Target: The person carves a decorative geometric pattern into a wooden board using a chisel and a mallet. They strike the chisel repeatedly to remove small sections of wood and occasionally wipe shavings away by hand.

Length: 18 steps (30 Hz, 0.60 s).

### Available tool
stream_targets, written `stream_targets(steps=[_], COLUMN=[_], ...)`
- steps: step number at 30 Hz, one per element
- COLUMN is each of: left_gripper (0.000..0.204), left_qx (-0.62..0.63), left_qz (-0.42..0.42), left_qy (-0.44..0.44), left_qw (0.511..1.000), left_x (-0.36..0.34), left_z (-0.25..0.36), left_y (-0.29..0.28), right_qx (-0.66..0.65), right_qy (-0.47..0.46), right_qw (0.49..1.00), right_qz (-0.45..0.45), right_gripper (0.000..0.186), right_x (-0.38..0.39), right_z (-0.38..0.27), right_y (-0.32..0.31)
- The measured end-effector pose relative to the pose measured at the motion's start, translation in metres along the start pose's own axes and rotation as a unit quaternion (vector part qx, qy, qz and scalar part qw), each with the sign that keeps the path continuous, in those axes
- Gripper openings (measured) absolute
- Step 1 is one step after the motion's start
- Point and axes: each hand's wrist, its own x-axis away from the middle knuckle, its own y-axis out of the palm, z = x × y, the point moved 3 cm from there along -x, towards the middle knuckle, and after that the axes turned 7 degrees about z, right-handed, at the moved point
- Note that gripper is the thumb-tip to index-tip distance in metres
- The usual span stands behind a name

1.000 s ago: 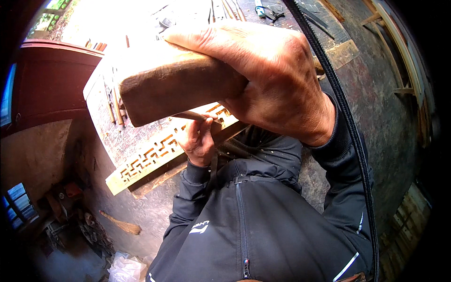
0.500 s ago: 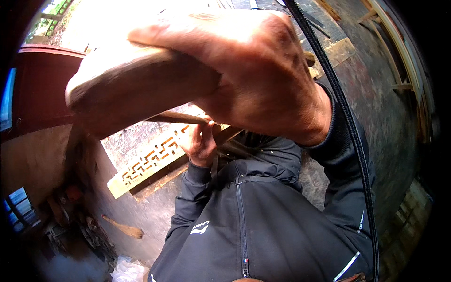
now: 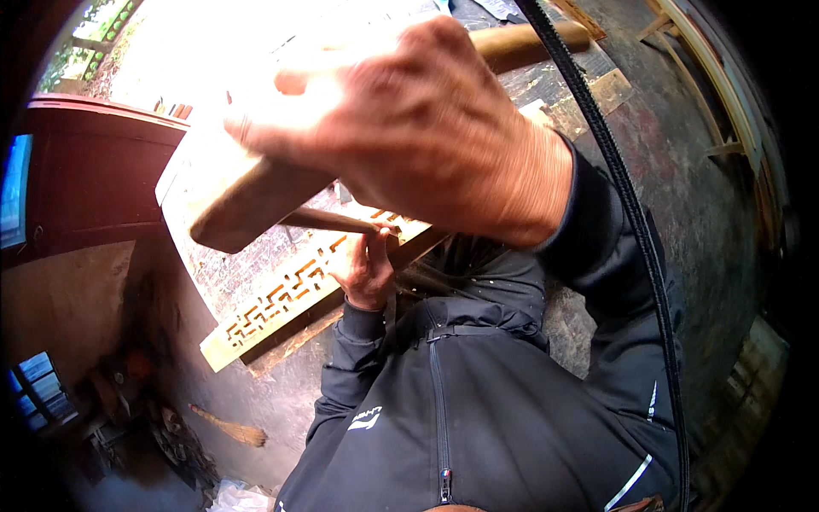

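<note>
My right hand, raised close to the camera, is wrapped round a thick wooden club. A rounded brown wooden end juts out beyond the knuckles; I cannot tell whether it belongs to the same piece. Lower down, my left hand closes its fingers round a wooden-handled chisel, whose handle slants up to the left. The chisel's blade is hidden. Under that hand lies a pale wooden board with a cut-out angular lattice pattern, resting along the near edge of the worktable.
The worktable is brightly lit toward the far side. Another piece of wood lies at its right. A straw brush and a white plastic bag are on the floor at lower left. A black cord hangs across the right side.
My right hand and the club have swung up and away from the camera, the club's near end shifting right. My left hand stays at the chisel on the board.
</note>
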Motion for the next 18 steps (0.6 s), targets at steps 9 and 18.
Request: stream_targets(steps=[9,18], left_gripper=[0.013,0.023], left_qx=[0.303,0.227], left_qz=[0.139,0.106], left_qy=[-0.276,-0.187], left_qw=[0.901,0.95], left_x=[0.01,0.028], left_z=[-0.026,-0.031], left_y=[-0.002,-0.001], right_qx=[-0.008,-0.009], right_qy=[0.033,0.044], right_qw=[0.999,0.999], right_qz=[0.003,-0.01], right_gripper=[0.055,0.063], right_x=[0.008,0.02], right_z=[0.001,0.005], right_y=[0.001,-0.002])
